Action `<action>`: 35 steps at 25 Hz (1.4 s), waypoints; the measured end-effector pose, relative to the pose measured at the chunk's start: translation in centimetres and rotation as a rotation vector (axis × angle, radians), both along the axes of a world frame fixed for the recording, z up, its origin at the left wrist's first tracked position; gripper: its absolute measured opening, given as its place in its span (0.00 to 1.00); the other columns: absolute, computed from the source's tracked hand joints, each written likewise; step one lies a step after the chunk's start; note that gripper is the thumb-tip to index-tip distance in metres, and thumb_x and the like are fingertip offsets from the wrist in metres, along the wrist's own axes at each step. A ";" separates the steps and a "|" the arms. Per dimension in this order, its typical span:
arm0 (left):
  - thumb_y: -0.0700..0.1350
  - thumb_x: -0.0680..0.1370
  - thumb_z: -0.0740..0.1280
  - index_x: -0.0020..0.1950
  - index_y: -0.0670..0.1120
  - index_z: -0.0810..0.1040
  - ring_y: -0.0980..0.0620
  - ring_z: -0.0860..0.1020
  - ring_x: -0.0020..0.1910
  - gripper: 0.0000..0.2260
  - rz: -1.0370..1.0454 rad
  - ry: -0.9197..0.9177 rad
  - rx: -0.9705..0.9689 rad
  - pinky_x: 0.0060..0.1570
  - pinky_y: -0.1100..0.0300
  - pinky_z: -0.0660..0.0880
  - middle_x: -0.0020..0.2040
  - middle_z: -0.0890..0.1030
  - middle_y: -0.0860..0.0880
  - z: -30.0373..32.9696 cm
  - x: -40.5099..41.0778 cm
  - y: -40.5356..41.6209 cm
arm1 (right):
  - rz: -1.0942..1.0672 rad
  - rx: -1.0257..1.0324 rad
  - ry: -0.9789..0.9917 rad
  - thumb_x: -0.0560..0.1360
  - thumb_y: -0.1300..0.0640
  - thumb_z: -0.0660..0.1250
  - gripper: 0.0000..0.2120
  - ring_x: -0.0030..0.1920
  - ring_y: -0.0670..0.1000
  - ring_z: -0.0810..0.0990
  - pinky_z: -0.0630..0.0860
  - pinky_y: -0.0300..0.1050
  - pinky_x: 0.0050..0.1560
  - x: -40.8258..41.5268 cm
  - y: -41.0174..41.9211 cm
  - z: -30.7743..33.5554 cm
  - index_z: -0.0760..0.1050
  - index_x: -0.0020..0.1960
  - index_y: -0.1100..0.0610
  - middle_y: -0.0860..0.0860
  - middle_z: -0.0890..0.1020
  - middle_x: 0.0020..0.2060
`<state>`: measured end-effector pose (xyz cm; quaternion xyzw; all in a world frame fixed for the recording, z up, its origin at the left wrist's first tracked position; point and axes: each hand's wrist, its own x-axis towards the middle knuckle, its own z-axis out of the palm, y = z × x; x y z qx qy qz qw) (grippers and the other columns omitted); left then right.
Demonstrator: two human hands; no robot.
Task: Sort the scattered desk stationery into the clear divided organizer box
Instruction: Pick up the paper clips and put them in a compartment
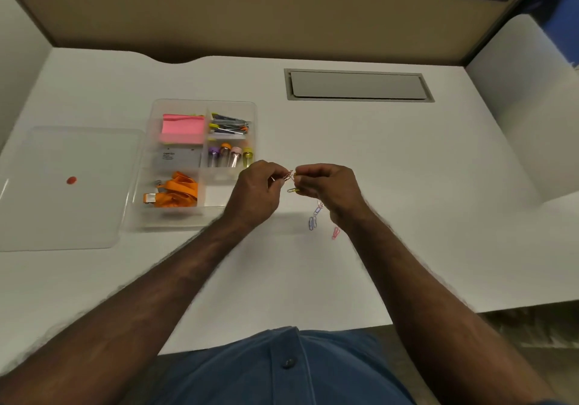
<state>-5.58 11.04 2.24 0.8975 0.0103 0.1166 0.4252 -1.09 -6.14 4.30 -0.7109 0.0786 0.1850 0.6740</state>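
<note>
Pinching linked paper clips (292,179) between both sets of fingertips, left hand (257,189) on a reddish clip, right hand (326,187) curled round the rest, a yellow one dangling just under the thumb and a pale chain trailing down toward the desk (407,169). Holding all of it above the desk, just right of the clear organizer box (200,220). Looking like untangling before dropping them in; near-right compartment showing bare, likely the target. Risking a clip springing loose if pulled apart too hard, or the chain snagging and dragging the loose ones off the front edge. Counting roughly three clips on the desk: two blue (312,223), one pink (335,233); count in the hands unclear, too small and tangled. Counting in the box: one pink sticky-note pad (181,129), one grey card (177,159), one orange lanyard (178,190), four capped tubes (230,156), a bundle of pens (230,124) too blurred to count. Lying left of the box, one lid (59,191).
</note>
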 end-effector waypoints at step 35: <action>0.43 0.79 0.69 0.65 0.44 0.80 0.47 0.77 0.61 0.14 -0.279 0.034 0.182 0.60 0.53 0.77 0.60 0.80 0.47 -3.4 -0.5 -5.0 | 0.124 -0.756 -0.061 0.71 0.48 0.80 0.22 0.53 0.46 0.83 0.79 0.46 0.56 -1.6 -11.3 -3.8 0.83 0.63 0.51 0.47 0.85 0.58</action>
